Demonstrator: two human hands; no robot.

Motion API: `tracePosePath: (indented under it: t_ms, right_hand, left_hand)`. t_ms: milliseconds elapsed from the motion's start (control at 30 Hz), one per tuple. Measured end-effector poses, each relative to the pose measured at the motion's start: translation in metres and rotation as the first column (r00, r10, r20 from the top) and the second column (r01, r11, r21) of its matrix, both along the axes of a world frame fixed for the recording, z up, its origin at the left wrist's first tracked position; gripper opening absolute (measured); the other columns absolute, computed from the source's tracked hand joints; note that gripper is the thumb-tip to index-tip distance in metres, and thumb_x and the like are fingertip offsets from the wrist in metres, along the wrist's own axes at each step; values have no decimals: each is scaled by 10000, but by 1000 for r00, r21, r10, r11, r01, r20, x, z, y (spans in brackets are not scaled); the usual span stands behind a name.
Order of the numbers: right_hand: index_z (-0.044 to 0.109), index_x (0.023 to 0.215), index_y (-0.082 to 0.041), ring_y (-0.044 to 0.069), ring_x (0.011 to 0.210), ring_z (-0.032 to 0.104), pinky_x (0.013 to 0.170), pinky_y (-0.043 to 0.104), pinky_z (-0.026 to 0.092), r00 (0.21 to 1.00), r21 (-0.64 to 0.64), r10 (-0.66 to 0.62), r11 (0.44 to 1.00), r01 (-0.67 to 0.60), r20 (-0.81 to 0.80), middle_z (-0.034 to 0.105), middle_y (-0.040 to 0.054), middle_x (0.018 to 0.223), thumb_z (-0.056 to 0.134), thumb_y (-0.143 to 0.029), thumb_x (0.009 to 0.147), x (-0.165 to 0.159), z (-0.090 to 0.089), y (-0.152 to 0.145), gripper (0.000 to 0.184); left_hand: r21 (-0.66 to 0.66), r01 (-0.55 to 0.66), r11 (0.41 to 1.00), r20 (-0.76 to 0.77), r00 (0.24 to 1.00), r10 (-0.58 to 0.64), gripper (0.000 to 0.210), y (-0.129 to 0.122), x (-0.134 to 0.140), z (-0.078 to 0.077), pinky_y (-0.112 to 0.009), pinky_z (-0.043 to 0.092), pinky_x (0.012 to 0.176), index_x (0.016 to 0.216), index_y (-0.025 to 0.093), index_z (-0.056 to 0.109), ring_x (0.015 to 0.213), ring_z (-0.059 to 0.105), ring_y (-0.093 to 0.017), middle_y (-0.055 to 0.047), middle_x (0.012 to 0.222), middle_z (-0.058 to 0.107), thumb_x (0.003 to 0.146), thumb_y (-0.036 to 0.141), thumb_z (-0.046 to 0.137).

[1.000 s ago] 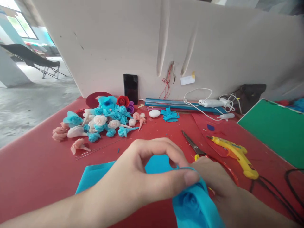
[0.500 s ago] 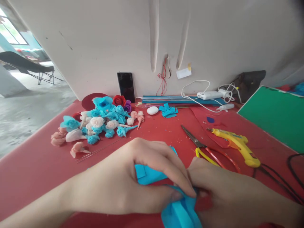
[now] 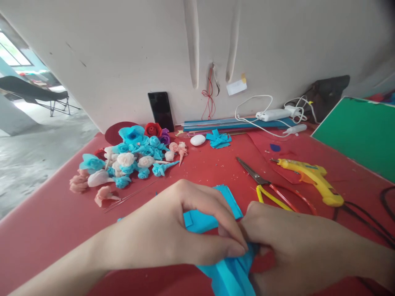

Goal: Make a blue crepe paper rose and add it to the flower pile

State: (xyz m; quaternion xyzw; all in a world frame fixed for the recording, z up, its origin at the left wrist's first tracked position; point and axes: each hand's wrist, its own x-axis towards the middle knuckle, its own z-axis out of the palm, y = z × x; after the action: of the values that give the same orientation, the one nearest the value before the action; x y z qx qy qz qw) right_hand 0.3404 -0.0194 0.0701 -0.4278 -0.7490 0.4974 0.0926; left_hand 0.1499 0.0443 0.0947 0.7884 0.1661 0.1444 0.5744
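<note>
Between my two hands, low in the head view, is a folded piece of blue crepe paper [image 3: 231, 276]. My left hand [image 3: 182, 228] pinches its upper edge between thumb and forefinger. Close against it, my right hand [image 3: 277, 238] has its fingers curled around the paper's right side; most of those fingers are hidden. Behind my hands lies a stack of blue crepe paper strips [image 3: 205, 218] on the red table [image 3: 197, 172]. Scissors [image 3: 262, 181] with red and yellow handles rest just beyond my right hand.
At the left sits a pile of blue, white and pink paper flowers [image 3: 126, 158]. A yellow glue gun [image 3: 311, 176] with a black cord lies at the right, near a green board [image 3: 361, 139]. Along the wall are a phone [image 3: 161, 111], a white egg-shaped object [image 3: 198, 140] and a power strip [image 3: 273, 114].
My left thumb and forefinger have shifted slightly left along the paper's edge. The paper hangs a little differently, and the view has tilted slightly.
</note>
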Motion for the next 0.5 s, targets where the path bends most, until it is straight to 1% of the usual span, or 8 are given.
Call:
tracePosePath:
  t_ms: [67,133,267,333,400,500]
  right_hand:
    - [465,633,-165,35,487,316,398,114,224,1000,-16,11,1000,-11,12,378,-75,551,620,-256,737,0,0,0,208]
    - [477,635,-166,36,489,333,409,117,238,999,-27,37,999,-37,-2,393,-75,552,618,-262,735,1,1,1,198]
    - [495,631,-162,36,506,370,434,109,257,1000,-3,28,1000,-28,-13,421,-74,566,635,-285,736,2,3,3,214]
    - [498,631,-155,30,507,380,437,99,260,999,41,39,998,-38,-22,444,-73,584,646,-280,728,3,3,4,216]
    - [503,644,-154,24,506,374,440,95,263,997,83,60,995,-56,-41,448,-74,595,645,-272,724,3,1,5,202]
    - [517,688,-161,38,531,375,456,114,284,995,126,73,990,-65,-61,441,-69,608,633,-288,722,5,-4,5,175]
  left_hand:
    - [-38,-6,999,-48,999,4,97,0,-2,-2,-159,534,703,843,202,737,762,657,-107,8,787,707,768,176,680]
    - [-116,-11,993,-83,997,2,108,0,-3,-3,-174,537,712,864,231,733,789,662,-114,26,807,719,768,207,690]
    - [-280,-29,960,-86,996,5,120,2,-2,-4,-189,545,721,846,250,739,772,668,-106,47,806,733,740,196,723]
    - [-346,-12,938,-54,999,-7,149,2,-1,-5,-184,548,731,865,246,739,777,676,-102,41,814,740,750,156,711]
    - [-412,27,911,17,1000,-22,200,3,-1,-6,-170,547,749,903,245,734,809,685,-101,31,845,747,773,104,678]
    - [-491,114,864,124,990,-60,284,4,0,-6,-180,539,821,983,262,714,924,683,-119,16,950,746,823,58,598]
